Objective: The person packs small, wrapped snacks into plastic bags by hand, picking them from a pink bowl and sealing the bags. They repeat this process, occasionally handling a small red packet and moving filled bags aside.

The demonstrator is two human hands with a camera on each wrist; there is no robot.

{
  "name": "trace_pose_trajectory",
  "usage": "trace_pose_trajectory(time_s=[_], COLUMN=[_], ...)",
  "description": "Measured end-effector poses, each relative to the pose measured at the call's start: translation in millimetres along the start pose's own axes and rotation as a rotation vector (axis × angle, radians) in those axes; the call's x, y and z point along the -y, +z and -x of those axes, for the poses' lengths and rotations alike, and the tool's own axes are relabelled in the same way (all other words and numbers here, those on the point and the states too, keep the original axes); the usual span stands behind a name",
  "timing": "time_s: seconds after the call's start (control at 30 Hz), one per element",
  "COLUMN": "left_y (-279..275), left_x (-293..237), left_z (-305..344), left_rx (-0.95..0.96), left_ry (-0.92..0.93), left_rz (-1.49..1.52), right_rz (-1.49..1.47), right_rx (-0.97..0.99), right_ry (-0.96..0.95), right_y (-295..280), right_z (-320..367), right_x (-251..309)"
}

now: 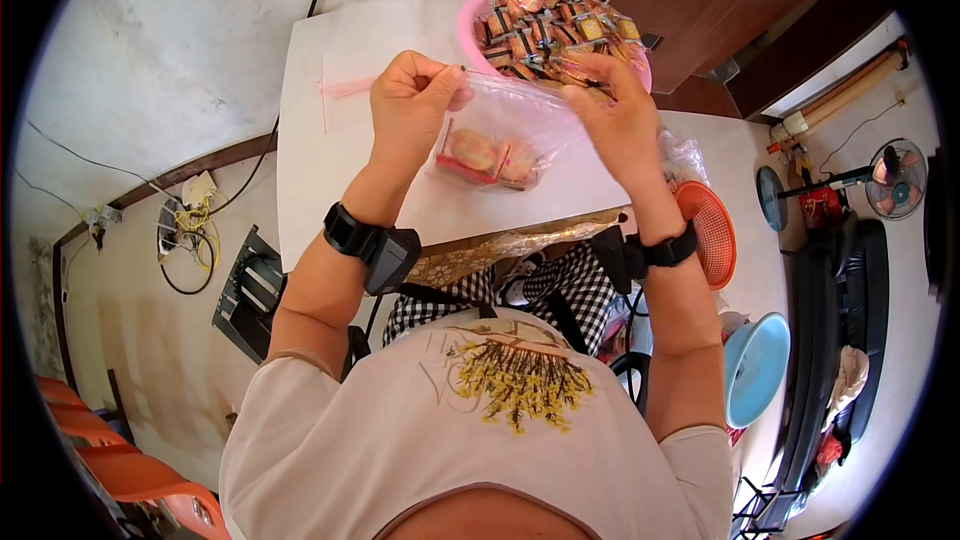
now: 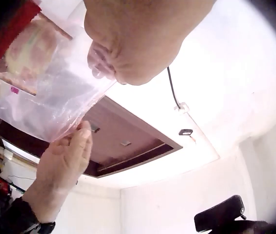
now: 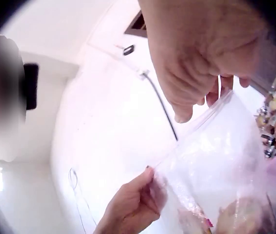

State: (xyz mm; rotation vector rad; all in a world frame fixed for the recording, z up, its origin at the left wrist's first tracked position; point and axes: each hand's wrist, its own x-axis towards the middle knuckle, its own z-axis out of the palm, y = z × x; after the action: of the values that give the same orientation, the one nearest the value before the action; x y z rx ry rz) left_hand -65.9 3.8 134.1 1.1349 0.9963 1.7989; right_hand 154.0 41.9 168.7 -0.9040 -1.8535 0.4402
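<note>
Between both hands hangs a clear plastic zip bag [image 1: 520, 120] with a few wrapped snacks [image 1: 478, 152] at its bottom, some in red-edged wrappers. The left hand [image 1: 412, 105] pinches the bag's top left corner between thumb and curled fingers. At the other end of the top edge, the right hand [image 1: 620, 115] grips the bag. In the right wrist view the bag's mouth edge [image 3: 196, 127] runs taut from one hand to the other. The left wrist view shows a round wrapped snack [image 2: 31, 48] through the plastic.
A pink basin [image 1: 470, 25] heaped with small wrapped snacks [image 1: 560, 30] stands at the back of the white table [image 1: 330, 170]. Crumpled clear plastic [image 1: 682, 158] and an orange-red basket [image 1: 712, 235] lie at the right. A blue basin [image 1: 757, 370] stands lower right.
</note>
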Motion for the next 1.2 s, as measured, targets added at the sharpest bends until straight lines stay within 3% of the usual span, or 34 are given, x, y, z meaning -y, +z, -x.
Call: trace_pose_trajectory(time_s=[0.07,0.17,0.27,0.37,0.6,0.7,0.87,1.2], left_y=[2,10,11,10,3,-5,-3,10], left_x=[2,-2,-2,-2,-2,4,13,2], left_z=[0,3,4,5,6,1,-1,11], left_rx=[-0.009,-0.033,-0.018,-0.009,0.159,0.323,0.322,0.234], left_ry=[0.017,0.012,0.03,0.019,0.002,-0.073,-0.09,-0.052], left_rz=[0.002,0.006,0.012,-0.003,0.144,0.12,0.103,-0.039], right_rz=[0.153,0.148,0.022,-0.03,-0.066,-0.108,-0.155,0.129], right_rx=[0.015,0.135,0.266,0.289,0.305,0.323,0.32,0.294], right_ry=[-0.259,-0.286,-0.097,-0.043,-0.073,-0.069,-0.051,-0.218], right_y=[12,28,37,39,37,35,35,14], right_z=[-5,-12,-17,-20,-18,-17,-15,-10], right_x=[17,38,39,39,39,37,33,40])
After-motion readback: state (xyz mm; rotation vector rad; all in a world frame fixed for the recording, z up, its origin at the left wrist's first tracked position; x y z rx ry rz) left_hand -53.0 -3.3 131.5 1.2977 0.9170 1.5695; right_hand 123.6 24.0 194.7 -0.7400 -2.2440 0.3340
